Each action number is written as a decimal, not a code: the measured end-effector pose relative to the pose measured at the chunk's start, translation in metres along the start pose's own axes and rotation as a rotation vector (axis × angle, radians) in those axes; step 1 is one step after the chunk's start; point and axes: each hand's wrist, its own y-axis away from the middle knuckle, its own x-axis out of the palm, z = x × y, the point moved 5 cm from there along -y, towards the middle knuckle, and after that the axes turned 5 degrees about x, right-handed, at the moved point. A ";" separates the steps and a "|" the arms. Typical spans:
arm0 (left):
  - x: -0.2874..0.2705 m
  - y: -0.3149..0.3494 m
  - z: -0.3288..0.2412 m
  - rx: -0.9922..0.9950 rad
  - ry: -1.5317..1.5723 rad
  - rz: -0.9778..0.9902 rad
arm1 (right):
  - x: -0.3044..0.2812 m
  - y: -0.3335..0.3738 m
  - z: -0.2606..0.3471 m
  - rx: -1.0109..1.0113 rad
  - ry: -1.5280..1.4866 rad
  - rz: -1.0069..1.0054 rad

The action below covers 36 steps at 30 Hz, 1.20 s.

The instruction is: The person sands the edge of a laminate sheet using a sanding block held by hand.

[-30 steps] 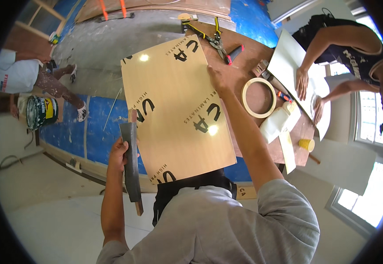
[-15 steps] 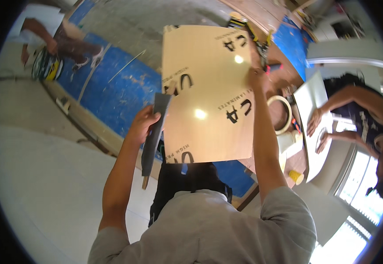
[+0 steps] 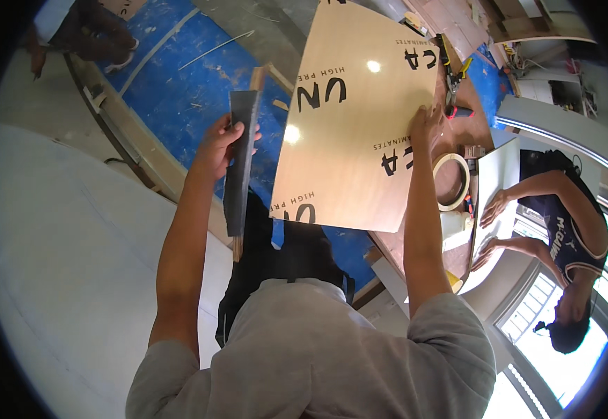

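A tan laminate sheet [image 3: 349, 140] with dark printing is held up in front of me, tilted. My right hand [image 3: 421, 127] grips its right edge, fingers partly hidden behind it. My left hand [image 3: 221, 145] is closed around a long wooden stick wrapped in dark grey sandpaper [image 3: 242, 164], thumb on the near face. Bare wood shows at both ends of the stick. It stands nearly upright left of the sheet, with a gap between them.
Right of the sheet, a workbench [image 3: 475, 115] bears a tape roll [image 3: 450, 183] and yellow-and-black pliers [image 3: 449, 77]. A co-worker [image 3: 569, 223] presses both hands on a white sheet [image 3: 497, 164]. Blue covering [image 3: 167, 84] lies on the floor. Another person [image 3: 94, 31] stands far left, beyond a white panel [image 3: 87, 244].
The wrapped stick has moved up and away from the sheet's left edge, which it overlapped before. The laminate sheet has tilted and shifted up and right in my right hand.
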 end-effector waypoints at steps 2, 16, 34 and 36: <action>-0.009 0.001 0.006 -0.021 -0.003 -0.010 | -0.008 0.006 0.004 0.039 0.054 -0.003; -0.005 0.057 0.027 0.372 -0.696 -0.176 | -0.013 0.094 0.037 -0.085 0.282 0.202; 0.056 0.099 0.067 0.717 -0.997 -0.236 | -0.024 0.150 0.028 -0.083 0.324 0.199; 0.065 0.092 0.062 0.746 -1.087 -0.242 | -0.030 0.152 0.031 -0.092 0.323 0.203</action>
